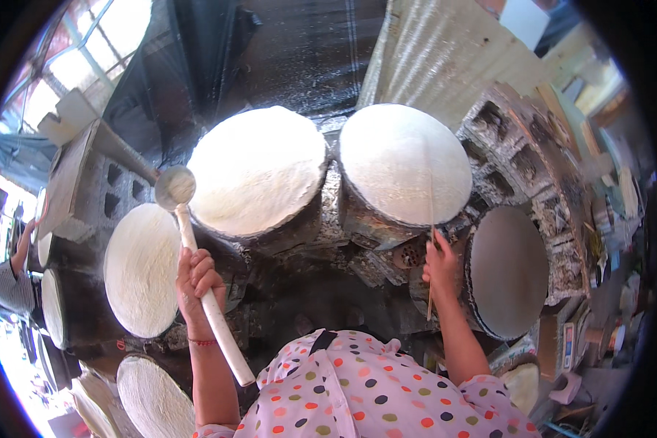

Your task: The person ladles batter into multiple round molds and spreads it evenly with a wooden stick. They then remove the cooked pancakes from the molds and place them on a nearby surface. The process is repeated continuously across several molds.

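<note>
My left hand [200, 276] grips the pale handle of a ladle [175, 188], whose round bowl holds pale crumbly or powdery matter near the edge of the left griddle. In my right hand [441, 260] is a thin stick [431, 202], its upper part lying over the right round griddle [405, 164], which is covered by a thin pale sheet. A thicker pale layer spreads over the left round griddle [260, 175]. Further left, another round griddle [143, 271] bears a pale layer. The dark, flat griddle [509, 274] on the right shows a bare surface.
Concrete blocks [495, 145] line the right side, with more blocks [120, 189] at the left. More pale-covered rounds [156, 397] stand at the lower left. A co-worker [13, 284] is at the far left. Dark sheeting [301, 55] hangs behind the griddles.
</note>
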A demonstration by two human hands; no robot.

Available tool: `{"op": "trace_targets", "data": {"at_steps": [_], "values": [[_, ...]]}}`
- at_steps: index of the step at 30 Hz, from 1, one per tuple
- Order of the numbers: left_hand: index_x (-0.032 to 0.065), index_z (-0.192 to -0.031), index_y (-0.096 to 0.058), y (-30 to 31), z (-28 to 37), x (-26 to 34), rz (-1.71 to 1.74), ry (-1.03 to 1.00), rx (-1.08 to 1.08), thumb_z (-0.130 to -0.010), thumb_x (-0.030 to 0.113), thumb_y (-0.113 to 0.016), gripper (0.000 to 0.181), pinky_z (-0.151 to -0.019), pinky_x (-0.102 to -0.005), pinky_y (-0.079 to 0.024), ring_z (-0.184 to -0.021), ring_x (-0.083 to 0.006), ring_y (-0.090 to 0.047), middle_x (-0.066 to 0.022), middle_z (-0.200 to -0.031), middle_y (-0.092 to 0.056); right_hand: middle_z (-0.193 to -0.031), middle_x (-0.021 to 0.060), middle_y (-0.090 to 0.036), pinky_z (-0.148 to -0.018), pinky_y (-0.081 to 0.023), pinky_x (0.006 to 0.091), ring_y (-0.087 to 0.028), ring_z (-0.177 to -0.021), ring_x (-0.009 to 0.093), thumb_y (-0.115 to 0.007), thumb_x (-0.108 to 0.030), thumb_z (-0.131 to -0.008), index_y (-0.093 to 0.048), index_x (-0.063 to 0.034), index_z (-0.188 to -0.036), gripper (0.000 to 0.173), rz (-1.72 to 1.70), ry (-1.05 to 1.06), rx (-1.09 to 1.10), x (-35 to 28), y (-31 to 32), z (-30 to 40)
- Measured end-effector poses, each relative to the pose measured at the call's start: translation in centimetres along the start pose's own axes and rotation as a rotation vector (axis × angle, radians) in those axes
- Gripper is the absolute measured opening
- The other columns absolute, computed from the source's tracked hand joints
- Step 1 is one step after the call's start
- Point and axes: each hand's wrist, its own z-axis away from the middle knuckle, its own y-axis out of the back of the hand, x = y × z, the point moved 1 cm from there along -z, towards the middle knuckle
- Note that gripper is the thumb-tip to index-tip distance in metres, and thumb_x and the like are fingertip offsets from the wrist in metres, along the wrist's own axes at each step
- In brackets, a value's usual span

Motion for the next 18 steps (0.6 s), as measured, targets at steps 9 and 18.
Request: {"op": "trace_targets", "data": {"at_steps": [9,18], "values": [[0.0036,-0.084,-0.036,2.2,1.4,6.8,0.032,-0.215,-0.015,-0.099,0.015,-0.042,0.02,-0.031,-0.0158,-0.032,-0.044,-0.0031,-0.03,-0.0003,-0.068,-0.035,-0.08,0.0012,-0.062,-0.062,-0.044,0.0229,-0.053,-0.066,0.006,-0.055,-0.011,-0.089,-0.062,-0.0077,-0.116,0.028,0.451,0.239,-0.188,0.4,-8.9,2.2],[0.0043,-0.085,-0.034,1.0,0.8,5.6,0.044,-0.408,0.086,-0.099,0.016,-0.042,0.02,-0.03,-0.0156,-0.032,-0.046,-0.0025,-0.031,-0.0013,-0.073,-0.035,-0.088,0.0124,-0.067,-0.073,-0.048,0.0408,-0.063,-0.082,0.03,-0.051,-0.024,-0.089,-0.066,-0.0207,-0.11,0.026,0.945,0.678,-0.174,-8.0,-28.8,-19.5]]}}
